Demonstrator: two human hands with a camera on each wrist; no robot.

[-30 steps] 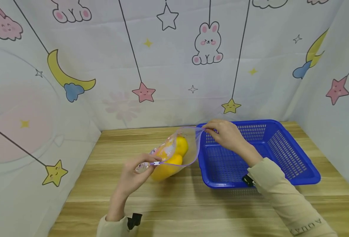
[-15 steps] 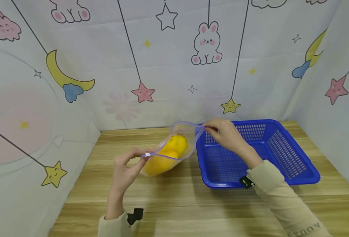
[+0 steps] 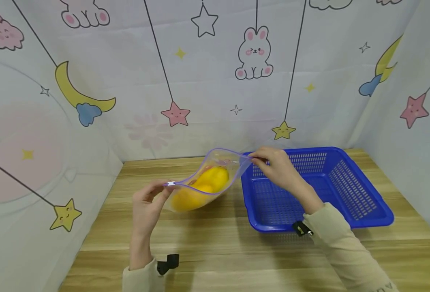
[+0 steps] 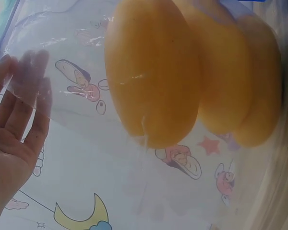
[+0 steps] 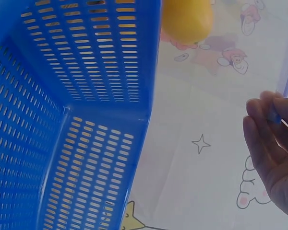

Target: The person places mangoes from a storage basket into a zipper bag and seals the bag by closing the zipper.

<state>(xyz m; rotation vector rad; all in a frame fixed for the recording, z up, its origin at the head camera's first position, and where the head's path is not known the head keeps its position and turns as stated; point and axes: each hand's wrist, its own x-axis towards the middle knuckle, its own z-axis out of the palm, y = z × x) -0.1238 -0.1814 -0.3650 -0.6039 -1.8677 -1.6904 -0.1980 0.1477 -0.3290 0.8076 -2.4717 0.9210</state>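
Observation:
A clear zip bag [image 3: 235, 175] with purple zip edges is held slightly tilted, its mouth spread apart. Inside lie several yellow oblong fruits that look like mangoes [image 3: 215, 178]; the left wrist view shows the mangoes [image 4: 151, 72] through printed plastic. My left hand [image 3: 145, 209] pinches the zip's left end at the white slider [image 3: 171, 183]. My right hand [image 3: 277, 167] pinches the right corner of the zip, over the left rim of a blue basket [image 3: 291, 226]. In the right wrist view, the right hand's [image 5: 273, 143] thumb and fingertips meet on the bag's corner.
The basket, with slotted walls, stands on the right of the wooden table [image 3: 215, 251], close beside the bag. A white cloth [image 3: 207, 93] with cartoon prints hangs behind and along both sides.
My left hand has moved left and slightly up with the slider, and the bag's mouth has become wider. The right hand has stayed almost in place at the other corner.

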